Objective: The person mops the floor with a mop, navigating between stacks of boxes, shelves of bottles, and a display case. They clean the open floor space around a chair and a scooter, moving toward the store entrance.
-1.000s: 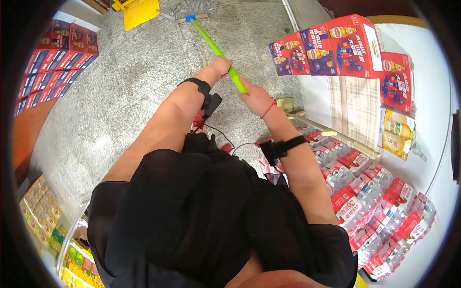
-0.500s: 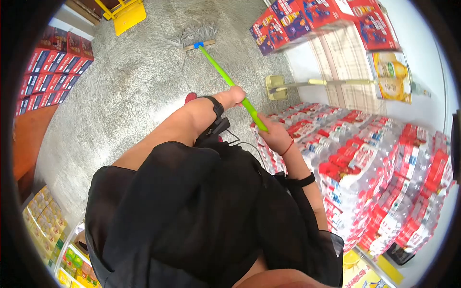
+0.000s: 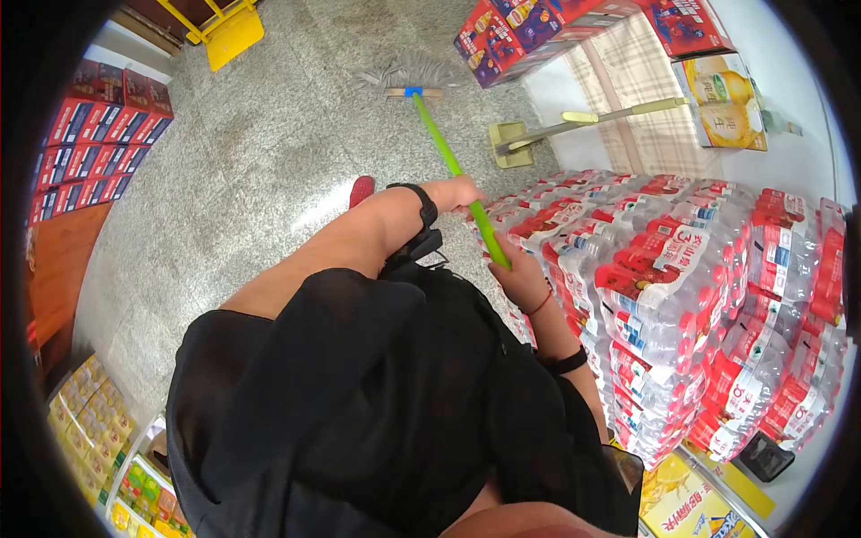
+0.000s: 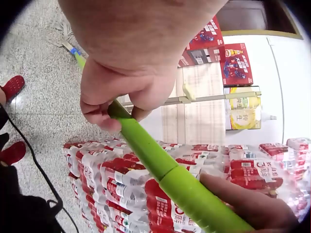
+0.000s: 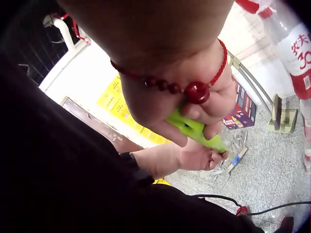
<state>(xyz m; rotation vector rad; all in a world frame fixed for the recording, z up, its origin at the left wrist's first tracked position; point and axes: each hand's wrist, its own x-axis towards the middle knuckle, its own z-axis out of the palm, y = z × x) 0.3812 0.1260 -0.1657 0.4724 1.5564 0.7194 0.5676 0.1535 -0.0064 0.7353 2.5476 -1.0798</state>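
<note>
Green pole (image 3: 437, 134) judged light, stiff; best held where clamped by fingers of left hand (image 3: 460, 193) and right hand (image 3: 522, 282); strands (image 3: 406, 70), blurred, maybe soft.

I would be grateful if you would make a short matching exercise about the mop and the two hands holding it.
1. mop handle
2. mop strands
3. right hand
4. left hand

A. of the two hands, the one gripping nearer the strands
B. grey, spread on the floor
C. bright green
D. has a red bracelet at its wrist

Pairs: 1-C, 2-B, 3-D, 4-A
</note>
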